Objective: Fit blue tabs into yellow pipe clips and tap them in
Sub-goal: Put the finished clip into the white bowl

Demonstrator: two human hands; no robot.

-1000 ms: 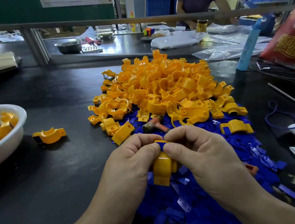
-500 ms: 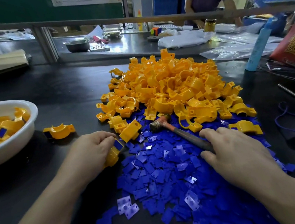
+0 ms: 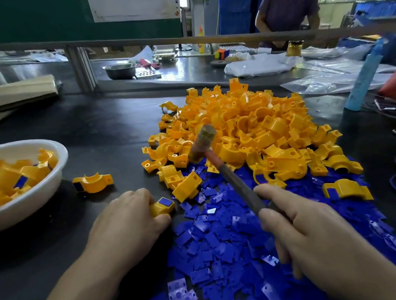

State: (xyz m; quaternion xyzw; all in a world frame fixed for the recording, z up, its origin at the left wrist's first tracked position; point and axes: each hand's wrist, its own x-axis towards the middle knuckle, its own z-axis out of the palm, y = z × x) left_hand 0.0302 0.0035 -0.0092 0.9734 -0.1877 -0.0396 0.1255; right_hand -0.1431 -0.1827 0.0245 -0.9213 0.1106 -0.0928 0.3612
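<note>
Dark workshop bench (image 3: pixel 89 128); left fingers (image 3: pixel 137 194) pinch a clip (image 3: pixel 158 209) against it, its tab (image 3: pixel 164 202) facing up; right fingers (image 3: pixel 274 191) are wrapped round the hammer (image 3: pixel 202 144) handle, the head poised beyond and to the right of the clip; the tap should fall down-left onto the tab.

The left hand (image 3: pixel 128 223) holds a yellow pipe clip (image 3: pixel 161 206), blue tab (image 3: pixel 165 201) upward, on the black table (image 3: pixel 53 242); the right hand (image 3: pixel 309 233) grips a raised hammer (image 3: pixel 202 144) above the clip pile (image 3: pixel 244 129).
</note>
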